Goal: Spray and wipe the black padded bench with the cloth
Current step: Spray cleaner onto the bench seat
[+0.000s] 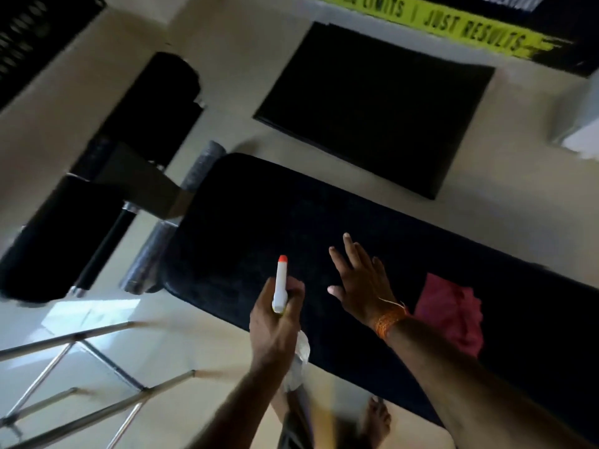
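The black padded bench (259,222) runs from the middle of the view to the lower right. My left hand (275,322) grips a spray bottle (279,283) with a white head and an orange nozzle tip, its nozzle over the bench's near edge. My right hand (359,280) hovers over or rests on the pad with its fingers spread and straight, holding nothing. A pink cloth (453,312) lies crumpled on the bench just right of my right wrist, which wears an orange thread band.
A black mat (372,105) lies on the pale floor beyond the bench. Black roller pads (58,238) and a metal post stand at the left end. A chrome frame (81,367) sits at lower left. My bare foot (376,419) is under the bench edge.
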The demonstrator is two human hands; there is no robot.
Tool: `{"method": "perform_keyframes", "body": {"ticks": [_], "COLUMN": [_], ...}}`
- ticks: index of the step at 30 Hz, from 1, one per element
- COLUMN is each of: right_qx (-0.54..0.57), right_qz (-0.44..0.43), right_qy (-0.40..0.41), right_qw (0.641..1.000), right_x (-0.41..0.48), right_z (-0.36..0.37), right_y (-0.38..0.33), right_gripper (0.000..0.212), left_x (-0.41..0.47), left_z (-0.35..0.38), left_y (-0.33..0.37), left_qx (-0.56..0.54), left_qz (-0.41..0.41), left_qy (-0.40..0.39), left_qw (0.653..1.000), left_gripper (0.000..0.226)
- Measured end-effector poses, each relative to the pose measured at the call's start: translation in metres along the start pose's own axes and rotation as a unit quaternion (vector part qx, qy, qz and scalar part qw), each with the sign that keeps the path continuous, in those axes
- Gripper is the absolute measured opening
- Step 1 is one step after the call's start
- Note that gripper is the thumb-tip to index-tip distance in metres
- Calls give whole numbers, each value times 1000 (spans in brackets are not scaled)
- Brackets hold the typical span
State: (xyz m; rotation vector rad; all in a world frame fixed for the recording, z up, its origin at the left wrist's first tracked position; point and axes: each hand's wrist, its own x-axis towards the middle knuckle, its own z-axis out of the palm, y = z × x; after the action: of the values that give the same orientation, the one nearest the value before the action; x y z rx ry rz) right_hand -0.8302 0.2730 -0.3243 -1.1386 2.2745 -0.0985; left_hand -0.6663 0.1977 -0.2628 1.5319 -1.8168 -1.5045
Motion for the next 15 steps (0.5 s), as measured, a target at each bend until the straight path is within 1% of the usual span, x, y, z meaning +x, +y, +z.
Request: {"method": "perform_keyframes", "body": {"ticks": [1,2,4,5,7,9,12,15], "right_qx": [-15,-27,-55,-72,-98,-97,-103,-128], "right_qz": [-14,-27,-51,-63,-85,-95,-70,-45], "right_qy": [-4,-11,-27,-36,-53,-82,-118,-120], "right_qw": [1000,999,997,995,990,987,985,983], "right_x": [12,25,49,59,74,84,88,87], "right_z": [-1,0,-1,-1,0,8,20,26], "right_y": [-13,-28,-54,-65,-82,-92,-99,-106], "right_gripper": [88,91,99,104,114,125,136,138], "left_x": [6,16,37,48,66,78,85,86], "left_z": [-10,-23,-45,-54,-67,-77,-90,-99], "left_y": [-4,-10,-23,-28,-34,-38,-45,-51], "left_qx": [17,43,116,146,167,175,166,157], "left_qz": [0,9,20,16,3,2,5,-4], "left_qy": [16,33,58,62,55,44,59,72], "left_qw": [1000,998,991,987,984,984,984,985], "left_gripper": [19,25,46,50,48,44,47,48]}}
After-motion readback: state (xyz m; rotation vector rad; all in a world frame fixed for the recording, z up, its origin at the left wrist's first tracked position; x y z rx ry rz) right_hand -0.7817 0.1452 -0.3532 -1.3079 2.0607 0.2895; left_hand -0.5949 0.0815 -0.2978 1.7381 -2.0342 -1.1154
